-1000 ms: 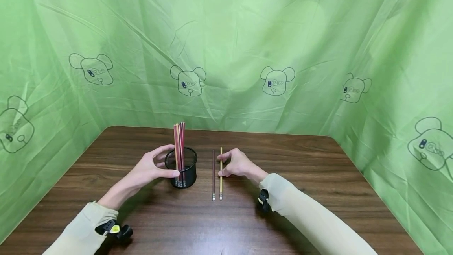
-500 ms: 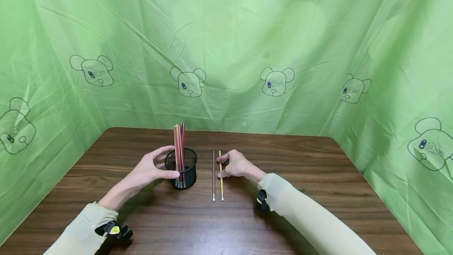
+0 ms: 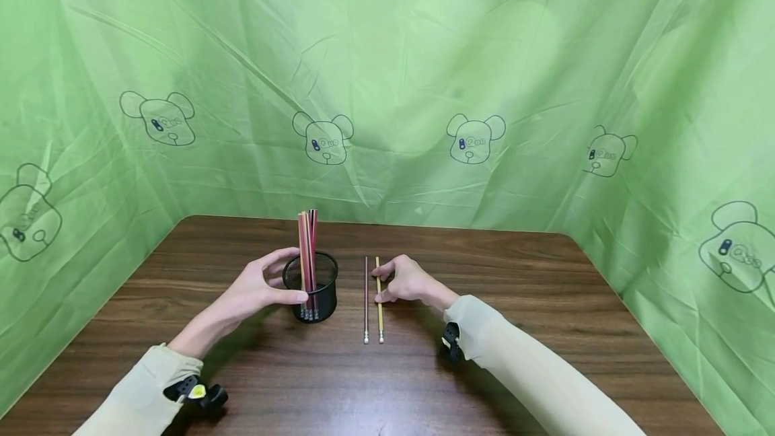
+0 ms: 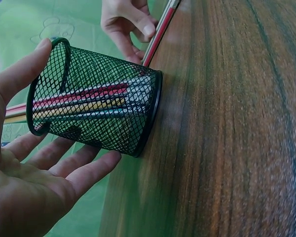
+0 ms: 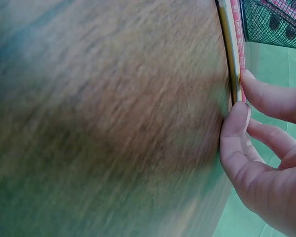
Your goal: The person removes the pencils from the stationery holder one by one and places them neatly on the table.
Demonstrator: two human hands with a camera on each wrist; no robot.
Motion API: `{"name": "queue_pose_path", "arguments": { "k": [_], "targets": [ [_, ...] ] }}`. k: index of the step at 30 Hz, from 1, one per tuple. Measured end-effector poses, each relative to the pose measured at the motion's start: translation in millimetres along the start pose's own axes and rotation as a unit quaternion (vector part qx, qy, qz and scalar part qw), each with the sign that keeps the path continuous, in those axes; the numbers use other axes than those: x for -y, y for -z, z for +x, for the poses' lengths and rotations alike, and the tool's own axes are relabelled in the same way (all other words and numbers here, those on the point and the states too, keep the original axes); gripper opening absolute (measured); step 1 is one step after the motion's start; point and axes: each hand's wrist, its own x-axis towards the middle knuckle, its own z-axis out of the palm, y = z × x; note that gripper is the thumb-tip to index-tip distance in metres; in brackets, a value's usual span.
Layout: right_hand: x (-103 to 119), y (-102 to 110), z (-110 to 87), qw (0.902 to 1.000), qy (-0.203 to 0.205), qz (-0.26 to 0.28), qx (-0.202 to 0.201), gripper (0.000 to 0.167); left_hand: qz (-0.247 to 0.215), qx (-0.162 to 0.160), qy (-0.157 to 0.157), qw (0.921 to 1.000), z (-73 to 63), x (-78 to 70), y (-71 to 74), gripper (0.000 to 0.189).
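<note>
A black mesh pencil cup (image 3: 325, 303) stands upright on the table, left of centre. My left hand (image 3: 247, 291) holds it from the left, thumb at the near rim and fingers around the far side. Several pencils (image 3: 305, 241), red, pink and yellow, lean in the cup with their eraser ends down. To its right a reddish pencil (image 3: 366, 298) lies on the table, eraser towards me. Beside that one lies a yellow pencil (image 3: 380, 321), nearly parallel and a small gap apart. My right hand (image 3: 412, 282) pinches the yellow pencil between thumb and fingers, near its upper half.
The brown wood-grain table (image 3: 545, 328) reaches back to a green cloth (image 3: 387, 86) printed with bear-head outlines, which also hangs on both sides. A black strap device (image 3: 194, 392) sits on the left wrist and another strap device (image 3: 451, 342) on the right.
The yellow pencil has slid slightly towards me and turned a little, its eraser end shifting right. My right hand stays on it. The left hand and the cup have not visibly moved.
</note>
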Motion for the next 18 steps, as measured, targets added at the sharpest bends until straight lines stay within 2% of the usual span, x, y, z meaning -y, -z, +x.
{"name": "queue_pose_path", "arguments": {
  "k": [6, 18],
  "targets": [
    [-0.2, 0.3, -0.1, 0.9998, -0.008, 0.02, 0.003, 0.051, -0.008, 0.004, -0.002, 1.0, 0.2, 0.6, -0.1, 0.089],
    [-1.4, -0.2, 1.1, 1.0, 0.004, 0.006, -0.005, 0.05, -0.015, 0.008, -0.008, 0.9998, 1.1, 2.3, 0.3, 0.086]
  ]
}}
